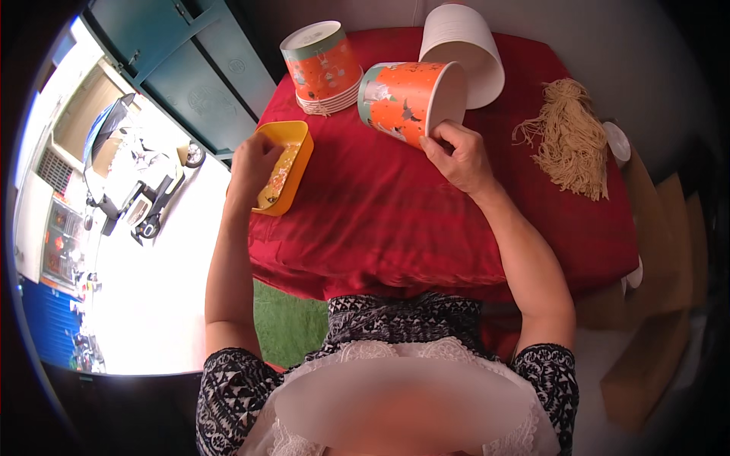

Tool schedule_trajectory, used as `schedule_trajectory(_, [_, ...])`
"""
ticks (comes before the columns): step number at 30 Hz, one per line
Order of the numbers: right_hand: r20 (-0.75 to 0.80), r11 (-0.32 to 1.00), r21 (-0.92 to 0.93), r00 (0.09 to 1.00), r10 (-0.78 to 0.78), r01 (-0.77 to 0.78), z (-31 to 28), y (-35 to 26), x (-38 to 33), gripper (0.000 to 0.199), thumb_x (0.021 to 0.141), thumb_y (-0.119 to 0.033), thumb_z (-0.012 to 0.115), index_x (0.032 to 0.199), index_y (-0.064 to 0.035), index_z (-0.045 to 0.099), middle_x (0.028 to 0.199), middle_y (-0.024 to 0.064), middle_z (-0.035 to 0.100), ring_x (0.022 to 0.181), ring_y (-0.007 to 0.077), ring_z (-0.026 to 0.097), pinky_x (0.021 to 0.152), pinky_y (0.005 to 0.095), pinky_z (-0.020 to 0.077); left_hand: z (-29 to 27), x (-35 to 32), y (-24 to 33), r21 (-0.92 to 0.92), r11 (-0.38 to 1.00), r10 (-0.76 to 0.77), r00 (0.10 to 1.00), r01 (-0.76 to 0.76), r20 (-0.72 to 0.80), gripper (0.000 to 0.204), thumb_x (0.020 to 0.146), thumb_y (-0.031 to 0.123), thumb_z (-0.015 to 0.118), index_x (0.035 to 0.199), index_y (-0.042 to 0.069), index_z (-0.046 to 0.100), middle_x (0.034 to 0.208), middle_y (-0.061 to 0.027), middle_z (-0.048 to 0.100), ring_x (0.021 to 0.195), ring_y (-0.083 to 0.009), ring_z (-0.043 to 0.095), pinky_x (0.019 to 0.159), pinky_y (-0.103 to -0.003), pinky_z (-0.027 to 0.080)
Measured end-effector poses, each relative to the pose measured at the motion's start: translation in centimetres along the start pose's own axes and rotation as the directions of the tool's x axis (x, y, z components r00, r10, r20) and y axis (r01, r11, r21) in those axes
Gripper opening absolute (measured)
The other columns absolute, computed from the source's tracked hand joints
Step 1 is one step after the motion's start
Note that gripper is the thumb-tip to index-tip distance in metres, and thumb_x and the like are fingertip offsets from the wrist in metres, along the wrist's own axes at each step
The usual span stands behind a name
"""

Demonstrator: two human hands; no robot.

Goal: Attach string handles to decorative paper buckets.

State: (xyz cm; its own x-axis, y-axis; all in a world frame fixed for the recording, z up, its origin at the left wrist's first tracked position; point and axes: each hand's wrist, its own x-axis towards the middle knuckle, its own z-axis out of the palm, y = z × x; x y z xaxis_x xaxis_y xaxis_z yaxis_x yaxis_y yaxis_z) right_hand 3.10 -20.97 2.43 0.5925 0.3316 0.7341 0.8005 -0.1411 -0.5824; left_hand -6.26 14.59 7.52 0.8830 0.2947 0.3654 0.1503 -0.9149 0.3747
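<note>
My right hand grips the rim of an orange printed paper bucket that lies tilted on its side on the red cloth. My left hand reaches into a small yellow tray holding small bits; whether the fingers pinch anything is hidden. A stack of matching orange buckets stands upright just behind the tray.
A stack of white buckets lies tipped at the back. A bundle of beige strings rests at the right, with a white lid beside it. Brown paper bags sit off the right edge. Green mat lies below the table.
</note>
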Motion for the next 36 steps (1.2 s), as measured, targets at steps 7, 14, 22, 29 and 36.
schedule_trajectory(7, [-0.033, 0.999, 0.035, 0.999, 0.03, -0.029, -0.1, -0.4, 0.1, 0.017, 0.09, -0.015, 0.07, 0.085, -0.0011, 0.063, 0.077, 0.011, 0.065, 0.065, 0.0236, 0.064, 0.059, 0.0345, 0.0508, 0.5, 0.3, -2.0, 0.175, 0.984, -0.025, 0.988, -0.002, 0.154, 0.025, 0.093, 0.016, 0.057, 0.103, -0.004, 0.067, 0.098, -0.028, 0.069, 0.093, -0.0438, 0.068, 0.083, -0.051, 0.051])
schedule_trajectory(14, [0.259, 0.977, -0.209, 0.966, 0.004, 0.052, -0.1, 0.6, -0.3, 0.004, 0.081, -0.006, 0.068, 0.082, -0.0023, 0.066, 0.086, 0.0142, 0.067, 0.078, 0.0334, 0.069, 0.067, 0.0426, 0.0542, 0.9, 1.3, 4.4, -0.076, 0.97, 0.229, 0.973, -0.23, -0.034, 0.044, 0.093, 0.019, 0.064, 0.133, 0.001, 0.057, 0.138, -0.0236, 0.054, 0.126, -0.0399, 0.054, 0.105, -0.044, 0.045])
schedule_trajectory(22, [0.398, 0.912, -0.41, 0.903, 0.162, 0.017, -1.0, 2.1, -0.9, 0.021, 0.082, -0.004, 0.064, 0.103, -0.0042, 0.07, 0.103, 0.013, 0.068, 0.094, 0.036, 0.067, 0.082, 0.0439, 0.0549, 4.3, 4.8, 11.6, -0.206, 0.79, 0.528, 0.811, -0.578, -0.25, 0.037, 0.097, 0.019, 0.06, 0.127, -0.002, 0.061, 0.138, -0.0235, 0.054, 0.13, -0.0398, 0.051, 0.11, -0.046, 0.041])
schedule_trajectory(29, [0.128, 0.975, 0.035, 0.969, 0.212, -0.218, -0.5, 1.5, 0.1, 0.02, 0.092, -0.002, 0.056, 0.106, -0.0015, 0.069, 0.085, 0.0086, 0.07, 0.075, 0.0177, 0.067, 0.068, 0.0329, 0.0535, 6.8, 3.4, 13.3, -0.117, 0.762, 0.59, 0.758, -0.637, -0.278, 0.033, 0.1, 0.016, 0.051, 0.126, -0.003, 0.06, 0.128, -0.0225, 0.063, 0.125, -0.0383, 0.056, 0.109, -0.047, 0.04])
schedule_trajectory(36, [0.133, 0.841, 0.452, 0.954, 0.268, -0.299, -1.2, -1.0, 0.2, 0.02, 0.1, -0.017, 0.059, 0.105, 0.0002, 0.068, 0.082, 0.001, 0.067, 0.079, 0.0055, 0.06, 0.069, 0.0235, 0.0478, 8.4, 1.4, 13.3, -0.006, 0.73, 0.601, 0.645, -0.684, -0.473, 0.039, 0.091, 0.009, 0.06, 0.129, -0.001, 0.057, 0.132, -0.0194, 0.06, 0.128, -0.0382, 0.053, 0.113, -0.051, 0.036])
